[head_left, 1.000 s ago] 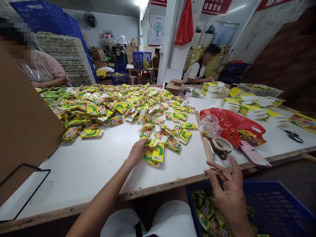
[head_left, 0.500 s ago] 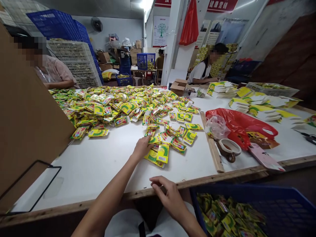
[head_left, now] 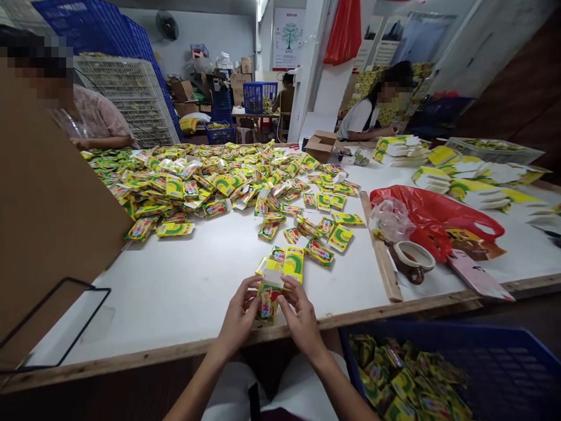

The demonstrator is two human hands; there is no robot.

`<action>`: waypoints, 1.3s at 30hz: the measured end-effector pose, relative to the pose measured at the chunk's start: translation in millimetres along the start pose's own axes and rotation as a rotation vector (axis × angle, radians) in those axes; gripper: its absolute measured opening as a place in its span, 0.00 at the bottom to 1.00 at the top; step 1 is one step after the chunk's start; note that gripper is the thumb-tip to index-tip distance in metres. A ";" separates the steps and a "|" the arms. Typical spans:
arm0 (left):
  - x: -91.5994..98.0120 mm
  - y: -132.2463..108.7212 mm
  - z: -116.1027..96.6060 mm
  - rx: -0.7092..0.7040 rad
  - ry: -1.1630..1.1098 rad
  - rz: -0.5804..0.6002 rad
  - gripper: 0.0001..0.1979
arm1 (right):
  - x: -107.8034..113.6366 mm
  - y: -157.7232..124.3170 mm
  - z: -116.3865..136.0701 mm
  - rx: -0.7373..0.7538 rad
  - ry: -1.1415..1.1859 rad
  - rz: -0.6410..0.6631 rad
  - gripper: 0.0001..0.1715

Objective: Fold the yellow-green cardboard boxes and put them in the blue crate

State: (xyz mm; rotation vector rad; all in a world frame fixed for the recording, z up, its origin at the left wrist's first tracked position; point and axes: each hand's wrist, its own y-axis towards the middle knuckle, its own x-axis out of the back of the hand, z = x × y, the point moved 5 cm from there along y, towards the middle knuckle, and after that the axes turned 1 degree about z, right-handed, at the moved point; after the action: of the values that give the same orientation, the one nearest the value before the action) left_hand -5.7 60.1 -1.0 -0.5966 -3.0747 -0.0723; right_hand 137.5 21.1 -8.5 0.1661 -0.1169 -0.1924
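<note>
Near the table's front edge, my left hand (head_left: pixel 243 308) and my right hand (head_left: pixel 298 309) grip a small yellow-green box (head_left: pixel 269 301) from its two sides. Its white flap stands open at the far end. Just beyond it, a yellow box (head_left: pixel 293 263) with a green fruit print lies on the white tabletop (head_left: pixel 210 275), partly beside another box. Farther back spreads a large heap of similar small boxes (head_left: pixel 219 184), many with open white flaps.
A cardboard sheet (head_left: pixel 56 204) and a black wire frame (head_left: pixel 83 327) are at left. Right of a wooden strip (head_left: pixel 380 251) lie a red plastic bag (head_left: pixel 429 216), a brown mug (head_left: pixel 412 263) and a pink flat object (head_left: pixel 477 275). A blue crate (head_left: pixel 495 356) holds boxes below. Two people sit across the table.
My left hand has drawn a box from the near cluster back to the table edge. My right hand has moved up to meet it and now grips the box too.
</note>
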 end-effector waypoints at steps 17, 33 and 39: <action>15.2 1.6 6.0 -0.069 -0.019 -0.189 0.11 | -19.9 32.4 8.7 0.095 -0.070 0.043 0.10; 15.1 7.3 1.1 0.019 0.045 -0.242 0.09 | -25.4 34.2 16.2 0.045 -0.122 0.027 0.08; 18.0 7.4 1.4 0.037 0.036 -0.213 0.09 | -26.4 33.0 18.3 0.027 -0.114 0.042 0.09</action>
State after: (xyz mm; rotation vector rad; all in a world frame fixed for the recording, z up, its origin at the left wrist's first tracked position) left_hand -19.7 73.7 -1.7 -0.2620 -3.0841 -0.0273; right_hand 115.3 55.4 12.5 0.1791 -0.2360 -0.1586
